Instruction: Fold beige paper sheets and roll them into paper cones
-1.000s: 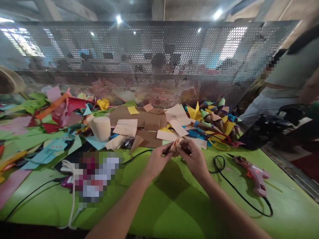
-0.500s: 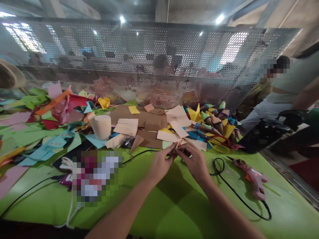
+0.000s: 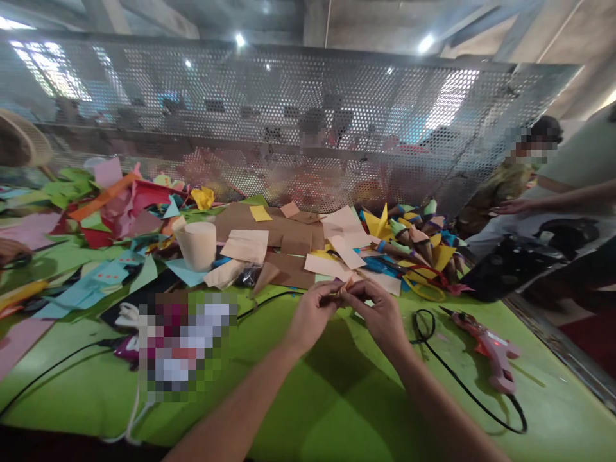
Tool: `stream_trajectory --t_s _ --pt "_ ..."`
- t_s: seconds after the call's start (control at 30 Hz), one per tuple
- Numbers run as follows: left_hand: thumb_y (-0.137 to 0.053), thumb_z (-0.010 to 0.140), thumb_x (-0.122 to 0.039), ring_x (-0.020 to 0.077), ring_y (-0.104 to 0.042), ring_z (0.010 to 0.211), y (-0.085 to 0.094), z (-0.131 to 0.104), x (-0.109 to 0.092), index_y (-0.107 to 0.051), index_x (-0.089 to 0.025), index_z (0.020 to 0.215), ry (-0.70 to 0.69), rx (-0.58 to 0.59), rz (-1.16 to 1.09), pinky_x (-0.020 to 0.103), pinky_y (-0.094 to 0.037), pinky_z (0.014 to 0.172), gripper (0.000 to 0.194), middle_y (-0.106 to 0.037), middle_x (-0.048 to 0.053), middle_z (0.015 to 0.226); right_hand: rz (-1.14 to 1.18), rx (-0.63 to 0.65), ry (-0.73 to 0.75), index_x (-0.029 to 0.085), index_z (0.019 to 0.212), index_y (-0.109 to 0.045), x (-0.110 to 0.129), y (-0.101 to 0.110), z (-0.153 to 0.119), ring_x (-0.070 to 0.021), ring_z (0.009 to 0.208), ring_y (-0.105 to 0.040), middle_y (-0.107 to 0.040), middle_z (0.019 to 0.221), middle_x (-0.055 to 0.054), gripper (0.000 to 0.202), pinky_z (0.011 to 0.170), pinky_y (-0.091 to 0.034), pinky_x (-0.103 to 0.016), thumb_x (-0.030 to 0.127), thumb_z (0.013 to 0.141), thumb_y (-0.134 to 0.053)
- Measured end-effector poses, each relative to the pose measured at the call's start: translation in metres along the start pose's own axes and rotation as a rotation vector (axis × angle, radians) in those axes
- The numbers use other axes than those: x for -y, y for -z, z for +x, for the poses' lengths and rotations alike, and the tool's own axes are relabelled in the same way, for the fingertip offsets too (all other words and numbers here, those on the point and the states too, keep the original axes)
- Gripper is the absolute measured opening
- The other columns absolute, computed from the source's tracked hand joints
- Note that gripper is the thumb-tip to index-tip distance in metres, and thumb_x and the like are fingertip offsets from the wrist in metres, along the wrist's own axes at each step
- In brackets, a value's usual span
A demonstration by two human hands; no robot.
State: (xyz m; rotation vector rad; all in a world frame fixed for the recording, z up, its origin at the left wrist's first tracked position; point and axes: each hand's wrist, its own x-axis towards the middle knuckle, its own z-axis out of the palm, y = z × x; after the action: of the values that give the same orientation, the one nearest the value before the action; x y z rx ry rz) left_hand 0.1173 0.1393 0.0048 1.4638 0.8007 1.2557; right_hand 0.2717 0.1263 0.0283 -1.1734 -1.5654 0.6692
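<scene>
My left hand (image 3: 315,314) and my right hand (image 3: 378,311) meet over the green table (image 3: 332,410), fingertips pinched close together. Between them is a small piece of peach paper (image 3: 347,285), mostly hidden by the fingers. Both hands are closed on it. Beyond the fingertips lie several pale peach paper sheets (image 3: 344,224) and brown cardboard (image 3: 289,269). To the right of my right hand, a pink hot glue gun (image 3: 498,356) rests on the table with its black cord looping toward me.
A cream cup (image 3: 198,247) stands left of centre. Coloured paper scraps (image 3: 110,205) heap at the left, and paper cones (image 3: 416,234) pile at the back right. A perforated metal panel (image 3: 269,122) rises behind. A person (image 3: 510,167) is at the right; another hand (image 3: 13,251) shows at the left edge.
My hands stay together on the peach paper, with the fingers shifted slightly. Another person's hand has appeared at the left edge, and an arm at the right has moved.
</scene>
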Motion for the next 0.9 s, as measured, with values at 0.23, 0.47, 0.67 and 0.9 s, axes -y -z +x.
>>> stream_trajectory --t_s 0.23,0.47,0.67,0.9 --pt "-0.066 0.086 -0.027 0.0249 -0.061 0.119 0.000 -0.003 -0.010 -0.058 -0.021 0.133 0.055 0.145 0.016 0.040 -0.047 0.104 0.048 -0.062 0.010 0.135 -0.081 0.049 -0.017 0.022 0.083 -0.060 -0.002 0.001 -0.004 -0.0162 0.069 -0.055 -0.061 0.076 -0.001 0.020 0.066 -0.044 -0.029 0.040 0.092 -0.056" --pt "-0.061 0.080 -0.010 0.0235 -0.062 0.114 0.003 0.000 -0.012 -0.066 -0.020 0.119 0.041 0.044 0.165 0.037 -0.044 0.104 0.041 -0.068 0.007 0.124 -0.023 0.096 -0.040 0.024 0.105 -0.058 -0.002 0.001 -0.009 -0.0163 0.071 -0.056 -0.061 0.085 -0.002 0.020 0.063 -0.046 -0.028 0.039 0.096 -0.049" --pt "-0.060 0.083 -0.020 0.0232 -0.063 0.106 0.010 0.002 -0.015 -0.066 -0.019 0.114 0.140 0.063 0.079 0.034 -0.048 0.095 0.032 -0.070 0.006 0.115 -0.174 -0.091 0.103 0.023 0.109 -0.065 -0.003 0.011 0.001 -0.0174 0.077 -0.057 -0.062 0.100 -0.006 0.027 0.072 -0.049 -0.031 0.031 0.083 -0.067" --pt "-0.056 0.086 -0.021 0.0202 -0.062 0.102 0.008 0.000 -0.015 -0.065 -0.020 0.114 0.194 0.145 -0.035 0.029 -0.051 0.084 0.029 -0.068 0.006 0.114 -0.032 -0.002 -0.098 0.019 0.088 -0.070 -0.007 0.007 0.003 -0.0183 0.065 -0.058 -0.068 0.075 -0.005 0.033 0.062 -0.047 -0.031 0.049 0.076 -0.073"
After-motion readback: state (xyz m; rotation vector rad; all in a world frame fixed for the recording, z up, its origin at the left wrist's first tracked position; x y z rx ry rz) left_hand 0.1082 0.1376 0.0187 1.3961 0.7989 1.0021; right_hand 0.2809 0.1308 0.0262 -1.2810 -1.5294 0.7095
